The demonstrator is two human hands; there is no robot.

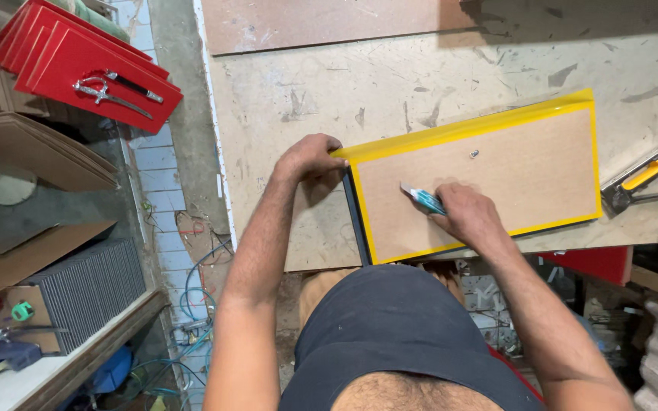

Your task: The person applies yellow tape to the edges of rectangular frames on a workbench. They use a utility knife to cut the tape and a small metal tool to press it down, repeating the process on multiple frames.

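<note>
A yellow-edged frame (496,122) lies face down on the workbench, its brown backing board (512,171) turned up. My left hand (308,156) grips the frame's near left corner. My right hand (467,215) holds a teal-handled tool (423,198) with its tip pressed on the backing board near the left side. A small metal hanger (474,154) sits near the board's upper middle.
A stapler-like tool with a yellow and black handle (635,181) lies at the right of the worn workbench (390,84). Red frames with a small sword ornament (112,91) are stacked at top left. Cardboard sheets, wires and clutter fill the floor at left.
</note>
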